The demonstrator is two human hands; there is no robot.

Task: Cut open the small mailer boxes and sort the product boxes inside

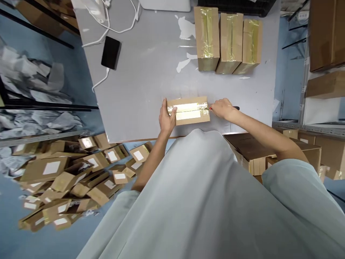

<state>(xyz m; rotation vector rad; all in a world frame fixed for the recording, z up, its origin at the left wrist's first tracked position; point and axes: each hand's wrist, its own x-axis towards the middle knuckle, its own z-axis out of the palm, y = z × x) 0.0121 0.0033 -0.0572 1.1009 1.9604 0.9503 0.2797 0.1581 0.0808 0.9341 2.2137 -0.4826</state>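
A small cardboard box with shiny clear tape along its top seam lies near the front edge of the grey table. My left hand grips the box's left end, with the thumb on top. At the box's right end, my right hand is closed around a box cutter with a dark handle end and a bit of red near the tip. Its tip meets the taped seam at the right edge; the blade itself is too small to make out.
Three taped cardboard boxes stand in a row at the back right. A black device with a white cable lies at the left. Many opened cartons are heaped on the floor at left; larger cartons stand below the table at right.
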